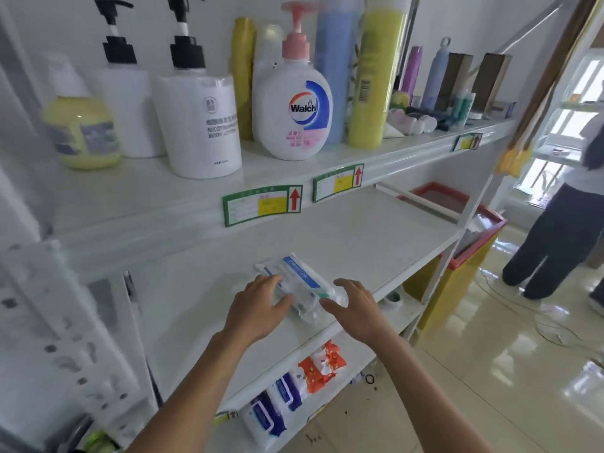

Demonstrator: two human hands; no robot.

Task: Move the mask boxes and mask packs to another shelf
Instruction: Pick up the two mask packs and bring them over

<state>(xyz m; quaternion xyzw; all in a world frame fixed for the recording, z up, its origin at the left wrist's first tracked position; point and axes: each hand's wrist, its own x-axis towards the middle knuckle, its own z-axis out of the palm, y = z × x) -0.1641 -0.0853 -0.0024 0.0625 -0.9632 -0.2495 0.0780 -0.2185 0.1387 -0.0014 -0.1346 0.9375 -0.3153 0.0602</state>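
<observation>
- The person's left hand (261, 305) lies flat, fingers spread out, on the near end of a see-through plastic mask pack with a blue stripe (302, 282).
- The left hand is pressing on the pack, not gripping it.
- The right hand (354, 305) is open too, with its fingers loosely bent. It is just beside the right end of the pack. I cannot tell if it touches the pack.
- Neither hand has lifted anything.
- The mask pack lies flat on the white middle shelf (376, 237), close to the front edge. It may be more than one pack in a pile, but that is hard to tell.
- The rest of that shelf looks bare. No mask boxes show there.
- I think the packs are either being put down here or are about to be picked up. I cannot tell which.
- So I cannot say how much of the job is done. Only this pack is in sight.
- The top shelf (327, 165) holds bottles, like a white pump bottle with a pink top (292, 106) and a tall yellow bottle (376, 80).
- The lowest shelf holds blue and white wipe packs (271, 410) and an orange pack (322, 364).
- Another person (562, 223) stands far off to the right, on the shiny floor.
</observation>
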